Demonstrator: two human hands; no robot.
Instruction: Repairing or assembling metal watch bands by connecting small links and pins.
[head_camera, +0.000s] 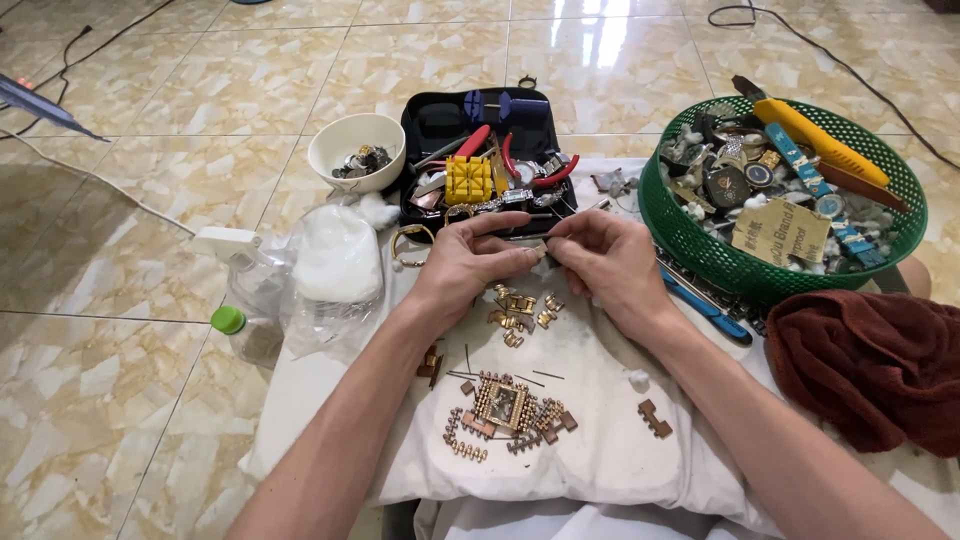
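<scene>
2 hands pinch a small part over a white cloth

The left hand (465, 262) and right hand (605, 262) meet fingertip to fingertip, pinching a tiny part, mostly hidden, above loose gold links (520, 305). Nearer lies a square gold watch (503, 403); the cloth (600, 450) keeps pieces from rolling. Tool case (482, 165) far, green basket (690, 235) right.

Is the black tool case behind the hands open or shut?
Open. The black tool case lies flat with its inside showing, holding a yellow block, red-handled pliers and other small tools.
</scene>
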